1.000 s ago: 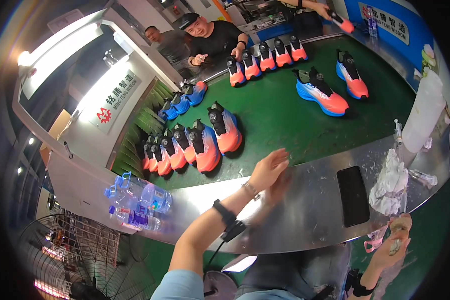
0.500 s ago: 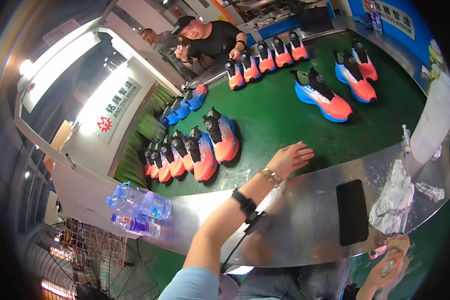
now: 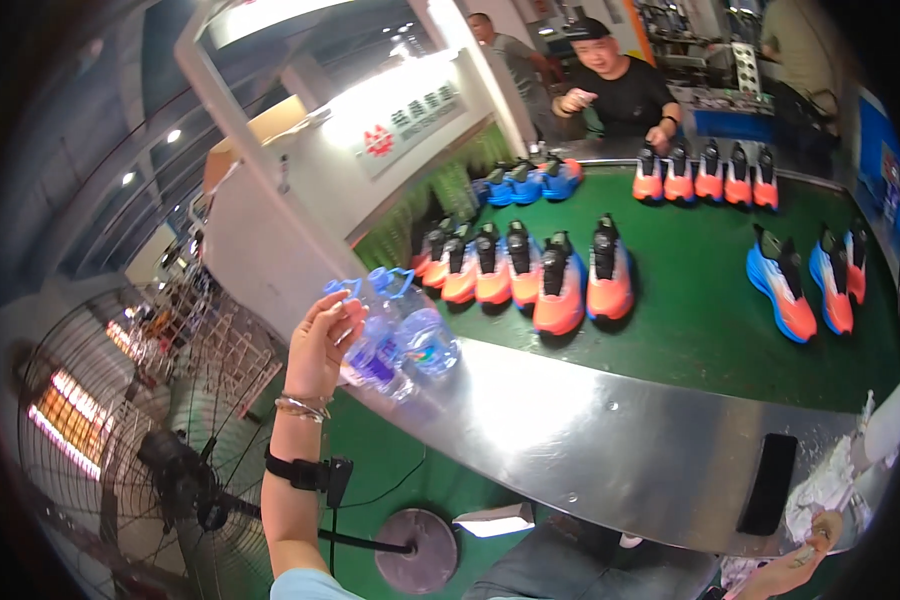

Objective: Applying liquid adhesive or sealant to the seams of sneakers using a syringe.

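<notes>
My left hand [image 3: 322, 342] is raised at the left end of the steel counter [image 3: 590, 440], its fingers curled on the neck of the nearest clear water bottle [image 3: 372, 350]. Two more bottles with blue caps [image 3: 425, 335] stand right beside it. A bracelet and a black wrist strap sit on that forearm. Only a sliver of my right hand [image 3: 812, 538] shows at the lower right edge, next to crumpled white plastic [image 3: 820, 490]; what it holds is hidden.
Orange-and-blue sneakers [image 3: 560, 285] stand in rows on the green belt [image 3: 700, 320] beyond the counter. A black phone [image 3: 768, 482] lies on the steel. A person in black [image 3: 620, 85] works at the far end. A floor fan [image 3: 110, 470] stands at the left.
My left hand left the counter's middle and swung left to the water bottles. The view turned left with it, and my right hand slid almost out of the picture.
</notes>
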